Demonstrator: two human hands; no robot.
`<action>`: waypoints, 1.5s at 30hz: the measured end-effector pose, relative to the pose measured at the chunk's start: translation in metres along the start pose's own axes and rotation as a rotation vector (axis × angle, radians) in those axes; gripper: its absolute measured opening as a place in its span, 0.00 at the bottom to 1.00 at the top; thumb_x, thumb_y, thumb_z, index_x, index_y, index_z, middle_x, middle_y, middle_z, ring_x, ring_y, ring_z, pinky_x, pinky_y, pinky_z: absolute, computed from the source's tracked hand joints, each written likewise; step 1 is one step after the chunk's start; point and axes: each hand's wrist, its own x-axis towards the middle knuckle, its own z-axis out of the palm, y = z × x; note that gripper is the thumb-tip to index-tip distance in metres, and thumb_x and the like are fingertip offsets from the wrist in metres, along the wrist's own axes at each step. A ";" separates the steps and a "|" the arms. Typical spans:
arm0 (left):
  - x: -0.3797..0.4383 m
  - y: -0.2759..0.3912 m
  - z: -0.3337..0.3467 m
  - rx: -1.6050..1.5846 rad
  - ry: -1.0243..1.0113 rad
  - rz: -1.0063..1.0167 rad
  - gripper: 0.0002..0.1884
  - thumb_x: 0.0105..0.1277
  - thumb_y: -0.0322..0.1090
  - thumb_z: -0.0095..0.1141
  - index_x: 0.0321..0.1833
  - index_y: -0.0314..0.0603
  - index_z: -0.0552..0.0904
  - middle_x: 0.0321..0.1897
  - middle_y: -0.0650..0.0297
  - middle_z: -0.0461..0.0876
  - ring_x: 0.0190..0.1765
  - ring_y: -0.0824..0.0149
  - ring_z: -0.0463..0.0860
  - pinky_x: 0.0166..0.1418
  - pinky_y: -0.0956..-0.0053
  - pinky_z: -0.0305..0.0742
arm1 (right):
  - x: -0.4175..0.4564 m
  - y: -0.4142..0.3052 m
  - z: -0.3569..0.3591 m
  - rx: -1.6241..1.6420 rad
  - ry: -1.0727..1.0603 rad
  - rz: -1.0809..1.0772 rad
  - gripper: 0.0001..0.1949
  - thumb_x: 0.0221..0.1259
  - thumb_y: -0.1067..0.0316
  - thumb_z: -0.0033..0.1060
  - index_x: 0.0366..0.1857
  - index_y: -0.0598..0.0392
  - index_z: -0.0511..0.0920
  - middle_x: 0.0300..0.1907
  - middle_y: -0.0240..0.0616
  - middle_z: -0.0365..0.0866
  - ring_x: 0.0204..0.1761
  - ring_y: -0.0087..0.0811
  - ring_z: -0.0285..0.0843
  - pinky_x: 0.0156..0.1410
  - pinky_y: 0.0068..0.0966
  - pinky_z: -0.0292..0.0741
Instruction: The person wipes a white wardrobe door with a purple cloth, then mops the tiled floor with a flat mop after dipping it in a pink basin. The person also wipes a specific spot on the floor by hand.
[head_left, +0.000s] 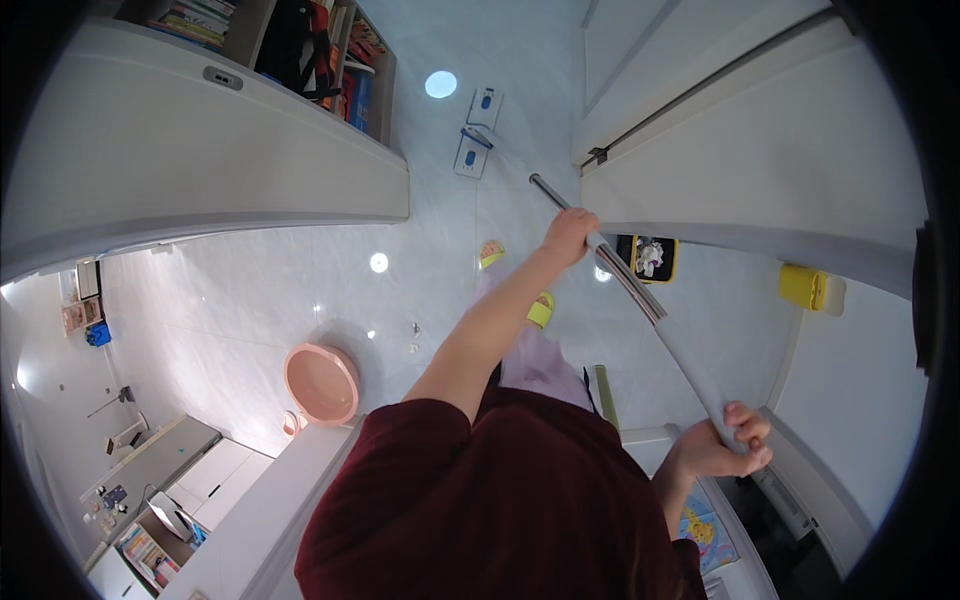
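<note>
A flat mop with a white and metal handle (630, 274) slants across the view, held in both hands. My left hand (571, 236) wraps the handle partway along, my arm stretched forward. My right hand (726, 441) grips the white upper end, with the fingers curled around it. At the far end the mop head (478, 133), a pale plate with blue parts, lies flat on the glossy tiled floor (450, 202) in the doorway.
A pink basin (322, 384) stands on the floor at left. Small scraps (415, 330) lie near my yellow slippers (540, 310). Walls flank the doorway, with a bookshelf (382, 97) beyond. At right are a black bin with a yellow rim (673, 262) and a yellow container (801, 286).
</note>
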 end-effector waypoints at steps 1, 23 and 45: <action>0.009 -0.016 -0.011 -0.003 -0.011 0.006 0.16 0.44 0.22 0.62 0.36 0.44 0.75 0.38 0.58 0.76 0.51 0.52 0.74 0.53 0.59 0.69 | -0.005 0.005 0.018 -0.004 0.001 0.021 0.13 0.64 0.54 0.42 0.23 0.43 0.57 0.22 0.29 0.58 0.21 0.26 0.62 0.33 0.23 0.67; -0.015 0.004 -0.102 -0.068 0.390 -0.297 0.15 0.47 0.38 0.67 0.37 0.44 0.78 0.38 0.58 0.79 0.50 0.53 0.73 0.53 0.64 0.70 | 0.053 -0.061 0.167 0.774 -1.682 -0.067 0.18 0.52 0.57 0.62 0.16 0.53 0.65 0.12 0.32 0.69 0.10 0.27 0.63 0.16 0.25 0.67; -0.243 0.170 -0.027 -0.181 0.562 -0.368 0.11 0.47 0.38 0.66 0.26 0.43 0.77 0.25 0.58 0.79 0.37 0.52 0.78 0.41 0.60 0.70 | 0.086 -0.143 0.047 1.087 -2.040 0.062 0.11 0.58 0.63 0.53 0.20 0.51 0.67 0.14 0.31 0.74 0.12 0.25 0.72 0.22 0.22 0.75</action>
